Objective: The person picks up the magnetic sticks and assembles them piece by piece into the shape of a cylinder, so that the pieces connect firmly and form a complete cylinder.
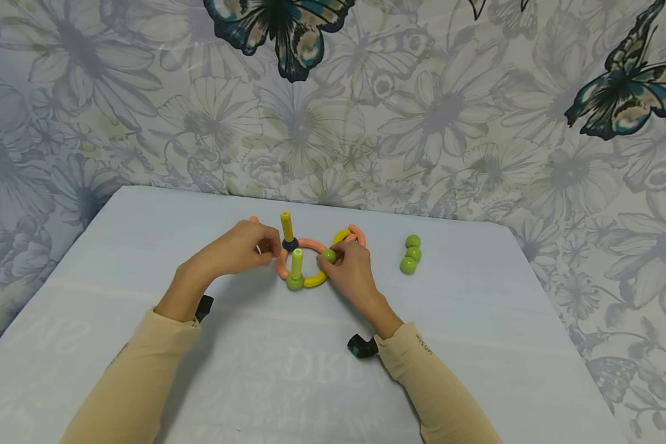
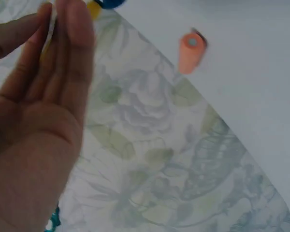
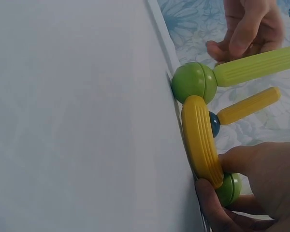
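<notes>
On the white table, a ring of curved magnetic sticks and balls lies between the hands. My right hand (image 1: 352, 268) pinches a green ball (image 3: 228, 189) at the end of a yellow curved stick (image 3: 201, 140). Another green ball (image 1: 295, 282) bears an upright lime stick (image 1: 296, 263). Beyond it a dark blue ball (image 1: 290, 244) carries an upright yellow stick (image 1: 286, 226). Salmon curved sticks (image 1: 312, 244) form other parts of the ring. My left hand (image 1: 244, 246) hovers left of the blue ball, fingers loosely bent, no piece visible in them.
Several green balls (image 1: 413, 254) stand in a row on the right. A salmon and a yellow curved stick (image 1: 341, 235) lie behind my right hand. One salmon piece (image 2: 190, 53) lies beyond my left hand. Floral wallpaper (image 1: 333, 123) rises behind the table's far edge.
</notes>
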